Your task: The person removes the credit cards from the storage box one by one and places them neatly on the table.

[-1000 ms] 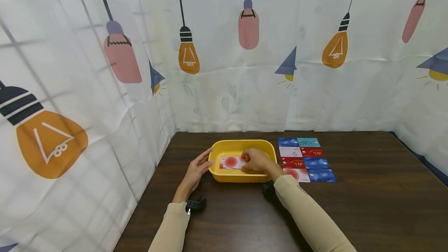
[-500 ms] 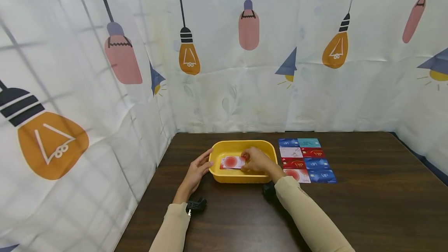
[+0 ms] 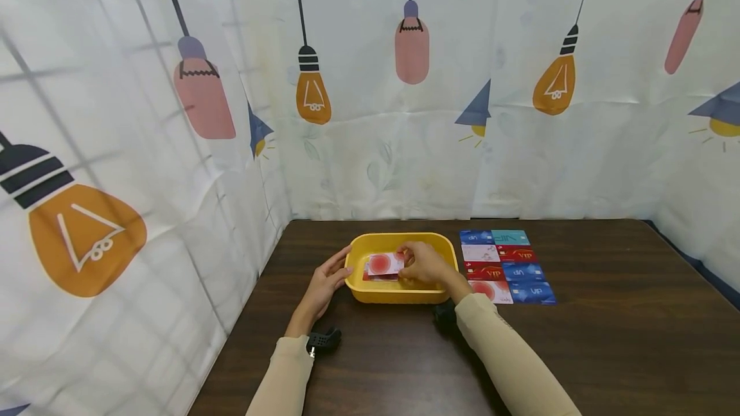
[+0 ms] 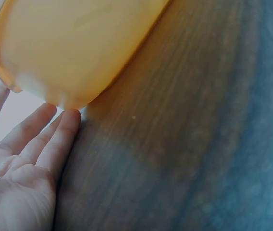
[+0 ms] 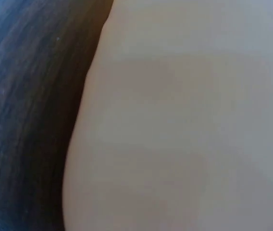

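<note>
Right hand (image 3: pixel 424 263) pinches a white card with a red circle (image 3: pixel 384 263), tilted up inside the yellow tub (image 3: pixel 393 293) on the tabletop (image 3: pixel 578 339). Left hand (image 3: pixel 325 284) lies flat, fingers straight against the tub's outer wall.

Dark brown wooden table (image 3: pixel 607 339), grain running lengthwise, filling the lower frame. White cloth backdrop (image 3: pixel 370 159) hung on three sides, wrinkled, meeting the tabletop at its far edge. Printed with hanging bulbs: orange (image 3: pixel 312 96), pink (image 3: pixel 412 43), another orange (image 3: pixel 555 85), a large orange one (image 3: pixel 83 236) on the left panel. Small blue cone lamps (image 3: pixel 476 108) between. Faint grey grid lines across the left panel. Even, soft light, faint sheen on the wood.
</note>
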Motion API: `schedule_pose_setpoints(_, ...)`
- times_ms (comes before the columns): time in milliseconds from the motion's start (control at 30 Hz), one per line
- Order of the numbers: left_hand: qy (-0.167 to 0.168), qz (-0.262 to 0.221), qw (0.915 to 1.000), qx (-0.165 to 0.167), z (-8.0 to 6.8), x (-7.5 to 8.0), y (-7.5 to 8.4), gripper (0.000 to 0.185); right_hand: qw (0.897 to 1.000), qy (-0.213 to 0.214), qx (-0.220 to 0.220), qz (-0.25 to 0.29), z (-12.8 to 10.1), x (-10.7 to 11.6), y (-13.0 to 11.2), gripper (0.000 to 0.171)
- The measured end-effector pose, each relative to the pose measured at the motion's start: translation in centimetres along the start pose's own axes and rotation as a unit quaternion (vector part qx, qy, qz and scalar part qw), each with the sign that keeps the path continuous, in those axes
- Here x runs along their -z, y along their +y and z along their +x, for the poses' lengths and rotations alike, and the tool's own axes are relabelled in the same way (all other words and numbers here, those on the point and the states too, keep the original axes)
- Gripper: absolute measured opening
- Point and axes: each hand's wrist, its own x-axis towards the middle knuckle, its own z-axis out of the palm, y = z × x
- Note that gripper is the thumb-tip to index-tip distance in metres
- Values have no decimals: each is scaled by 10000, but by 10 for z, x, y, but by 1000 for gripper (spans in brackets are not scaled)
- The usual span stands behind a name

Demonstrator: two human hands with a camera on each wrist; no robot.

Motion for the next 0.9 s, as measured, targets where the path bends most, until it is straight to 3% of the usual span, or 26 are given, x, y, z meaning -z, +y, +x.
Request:
schedule_pose_setpoints(200, 34, 5, 10000, 15, 0, 1, -1, 55, 9988, 70, 82, 470, -1, 2, -3, 47)
schedule_pose_setpoints(900, 61, -46, 10000, -16, -1, -1, 0, 55, 9905, 899, 681, 783, -3, 4, -6, 51)
